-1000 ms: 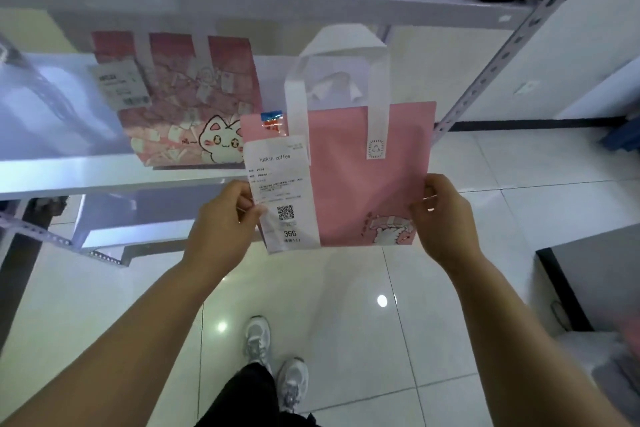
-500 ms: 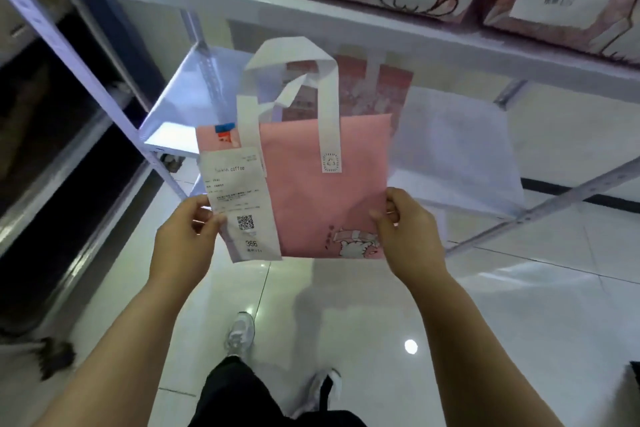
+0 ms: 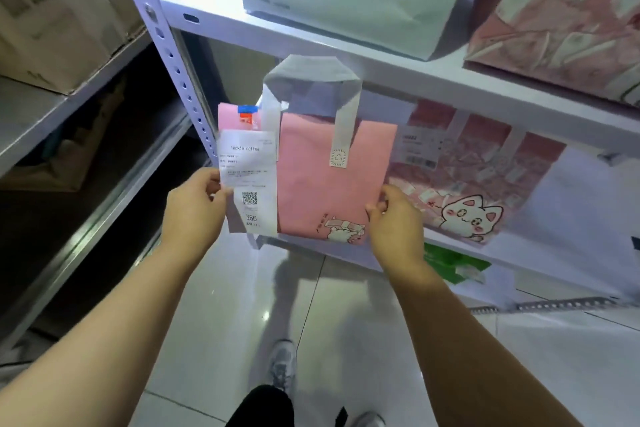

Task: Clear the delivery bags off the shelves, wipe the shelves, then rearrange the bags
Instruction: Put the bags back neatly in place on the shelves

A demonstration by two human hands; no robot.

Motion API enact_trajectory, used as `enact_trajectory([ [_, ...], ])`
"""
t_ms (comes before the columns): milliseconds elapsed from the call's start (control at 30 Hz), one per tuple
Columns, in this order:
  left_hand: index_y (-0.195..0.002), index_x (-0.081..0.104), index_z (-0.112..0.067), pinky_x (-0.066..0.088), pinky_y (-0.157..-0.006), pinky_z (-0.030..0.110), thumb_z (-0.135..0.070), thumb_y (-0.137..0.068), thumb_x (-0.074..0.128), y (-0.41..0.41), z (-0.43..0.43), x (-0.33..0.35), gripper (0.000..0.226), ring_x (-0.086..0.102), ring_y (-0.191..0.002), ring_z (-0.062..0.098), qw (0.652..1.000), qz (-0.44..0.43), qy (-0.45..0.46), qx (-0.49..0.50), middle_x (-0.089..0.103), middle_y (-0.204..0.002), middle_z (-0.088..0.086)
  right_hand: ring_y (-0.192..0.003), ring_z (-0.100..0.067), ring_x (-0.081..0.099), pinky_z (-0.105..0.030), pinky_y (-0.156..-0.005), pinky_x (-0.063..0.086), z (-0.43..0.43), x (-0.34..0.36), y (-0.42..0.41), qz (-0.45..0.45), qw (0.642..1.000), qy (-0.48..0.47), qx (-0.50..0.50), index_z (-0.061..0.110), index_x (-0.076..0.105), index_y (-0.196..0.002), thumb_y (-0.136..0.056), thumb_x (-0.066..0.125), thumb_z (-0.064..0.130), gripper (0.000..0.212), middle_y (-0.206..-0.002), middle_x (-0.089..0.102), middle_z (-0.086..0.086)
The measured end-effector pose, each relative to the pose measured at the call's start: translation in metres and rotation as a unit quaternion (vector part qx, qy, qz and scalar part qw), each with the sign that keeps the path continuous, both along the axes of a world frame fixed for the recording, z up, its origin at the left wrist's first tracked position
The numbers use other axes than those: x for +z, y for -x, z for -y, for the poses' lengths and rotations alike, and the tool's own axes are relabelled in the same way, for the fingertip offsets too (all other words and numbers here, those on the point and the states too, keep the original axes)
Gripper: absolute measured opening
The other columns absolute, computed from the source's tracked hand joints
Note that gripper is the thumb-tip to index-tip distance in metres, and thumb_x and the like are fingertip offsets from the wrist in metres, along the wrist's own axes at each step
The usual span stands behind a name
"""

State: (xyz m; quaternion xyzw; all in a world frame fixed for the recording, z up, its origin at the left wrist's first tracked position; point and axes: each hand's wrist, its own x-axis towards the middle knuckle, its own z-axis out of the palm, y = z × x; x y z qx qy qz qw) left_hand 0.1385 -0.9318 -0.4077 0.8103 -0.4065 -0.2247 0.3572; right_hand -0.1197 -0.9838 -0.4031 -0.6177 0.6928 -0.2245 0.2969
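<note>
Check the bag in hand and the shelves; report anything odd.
Nothing spilled or torn. Only the receipt on the pink bag hangs slightly crooked, by the left hand, which grips that edge; the right hand holds the opposite edge.

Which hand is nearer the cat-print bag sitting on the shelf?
Right. The right hand grips the pink bag at its right edge, just left of the cat-print bag. The left hand holds the pink bag's opposite edge, by the receipt.
</note>
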Motion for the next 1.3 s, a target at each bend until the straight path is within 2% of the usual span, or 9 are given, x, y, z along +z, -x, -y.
enact_trajectory([
  [100, -0.099, 0.062, -0.028, 0.038, -0.054, 0.022, -0.022, -0.084, 0.057, -0.012, 0.029, -0.010, 0.017, 0.057, -0.072, 0.011, 0.999, 0.019, -0.016, -0.020, 0.064, -0.084, -0.010, -0.086, -0.030, 0.061, -0.041, -0.077, 0.051, 0.020, -0.007, -0.019, 0.016, 0.999, -0.026, -0.009, 0.010, 0.055, -0.113, -0.088, 0.057, 0.008, 0.026, -0.089, 0.062, -0.006],
  [300, -0.115, 0.058, -0.022, 0.042, -0.073, 0.028, -0.017, -0.086, 0.056, -0.020, 0.069, -0.036, 0.029, 0.058, -0.082, 0.017, 0.994, 0.009, -0.066, -0.087, 0.065, -0.101, -0.002, -0.100, -0.032, 0.061, -0.041, -0.089, 0.048, 0.053, -0.024, -0.031, 0.004, 0.995, -0.096, -0.014, 0.007, 0.049, -0.117, -0.082, 0.064, 0.006, 0.039, -0.111, 0.064, -0.014],
  [433, -0.125, 0.046, -0.025, 0.041, -0.075, 0.029, -0.014, -0.087, 0.056, -0.023, 0.084, -0.050, 0.042, 0.058, -0.089, 0.016, 0.992, -0.014, -0.065, -0.111, 0.065, -0.112, 0.002, -0.099, -0.034, 0.059, -0.042, -0.089, 0.046, 0.062, -0.035, -0.030, -0.001, 0.995, -0.096, -0.005, 0.007, 0.043, -0.125, -0.081, 0.062, 0.007, 0.047, -0.104, 0.061, -0.015],
  [733, -0.128, 0.036, -0.035, 0.040, -0.081, 0.027, -0.011, -0.087, 0.056, -0.024, 0.112, -0.061, 0.052, 0.055, -0.104, 0.016, 0.978, -0.036, -0.036, -0.204, 0.059, -0.119, -0.007, -0.113, -0.027, 0.054, -0.041, -0.102, 0.040, 0.070, -0.048, -0.029, 0.083, 0.990, -0.112, -0.027, 0.014, 0.034, -0.137, -0.077, 0.061, 0.008, 0.066, -0.123, 0.055, -0.011],
  [867, -0.129, 0.031, -0.040, 0.039, -0.080, 0.028, -0.012, -0.086, 0.059, -0.022, 0.105, -0.059, 0.059, 0.046, -0.099, 0.005, 0.977, -0.023, -0.022, -0.210, 0.050, -0.114, -0.019, -0.103, -0.025, 0.059, -0.042, -0.097, 0.044, 0.060, -0.049, -0.026, 0.087, 0.993, -0.071, -0.036, 0.022, 0.048, -0.120, -0.077, 0.062, 0.008, 0.047, -0.113, 0.061, -0.005],
  [1000, -0.131, 0.042, -0.025, 0.045, -0.092, 0.036, -0.019, -0.085, 0.063, -0.011, 0.089, -0.056, 0.051, 0.051, -0.114, 0.017, 0.988, -0.002, -0.010, -0.152, 0.049, -0.132, 0.001, -0.110, -0.022, 0.055, -0.031, -0.103, 0.038, 0.039, -0.046, -0.014, 0.038, 0.997, -0.039, -0.054, 0.010, 0.052, -0.127, -0.083, 0.064, 0.014, 0.046, -0.124, 0.059, -0.009],
  [1067, -0.129, 0.047, -0.020, 0.044, -0.090, 0.034, -0.023, -0.085, 0.062, -0.001, 0.076, -0.056, 0.046, 0.054, -0.109, 0.017, 0.990, -0.007, -0.023, -0.142, 0.050, -0.131, 0.002, -0.100, -0.020, 0.055, -0.022, -0.092, 0.038, 0.024, -0.040, -0.004, 0.008, 0.999, -0.008, -0.031, 0.006, 0.057, -0.122, -0.084, 0.063, 0.011, 0.038, -0.115, 0.062, -0.011],
  [1200, -0.114, 0.057, -0.020, 0.048, -0.081, 0.033, -0.025, -0.086, 0.061, 0.028, 0.041, -0.055, 0.028, 0.059, -0.096, 0.016, 0.981, 0.001, -0.037, -0.188, 0.060, -0.114, -0.001, -0.086, -0.011, 0.054, -0.021, -0.076, 0.041, -0.008, -0.033, 0.027, 0.007, 0.999, -0.046, -0.013, 0.012, 0.061, -0.114, -0.088, 0.058, 0.018, 0.027, -0.104, 0.065, -0.003],
  [1300, -0.110, 0.059, -0.018, 0.050, -0.083, 0.036, -0.024, -0.087, 0.061, 0.055, 0.012, -0.056, 0.023, 0.060, -0.093, 0.017, 0.974, 0.024, -0.061, -0.217, 0.063, -0.109, 0.000, -0.082, -0.018, 0.057, -0.031, -0.075, 0.046, -0.035, -0.033, 0.061, -0.025, 0.998, -0.066, 0.008, 0.013, 0.063, -0.101, -0.088, 0.056, 0.022, 0.017, -0.088, 0.063, -0.002],
])
